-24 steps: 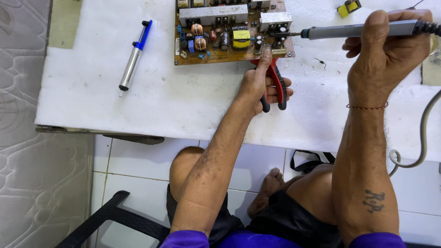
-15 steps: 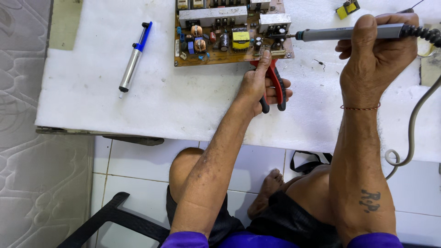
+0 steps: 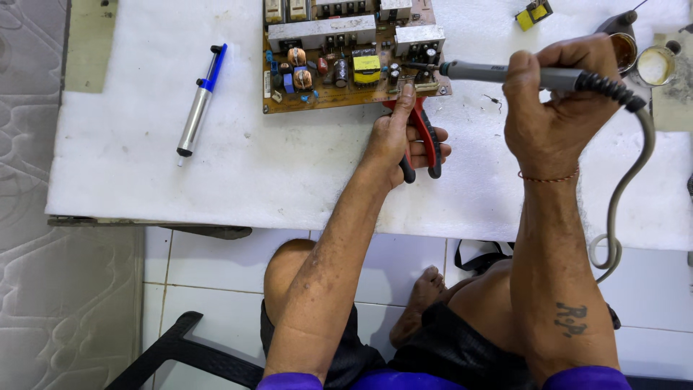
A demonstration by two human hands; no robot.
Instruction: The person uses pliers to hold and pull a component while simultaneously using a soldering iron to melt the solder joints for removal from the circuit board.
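Left hand (image 3: 401, 141) clamped around red-handled pliers (image 3: 426, 141) at the circuit board (image 3: 346, 61) edge, right hand (image 3: 552, 108) fisted around soldering iron (image 3: 505, 72), tip on board.

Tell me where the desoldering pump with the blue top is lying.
In the head view, the desoldering pump lies diagonally on the white mat, left of the circuit board, well clear of both hands.

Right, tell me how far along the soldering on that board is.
Done: nothing visibly finished that I can confirm. In hand: the right hand holds the soldering iron, tip at the circuit board edge, while the left hand grips red pliers there. Left: the suction pump lies untouched.
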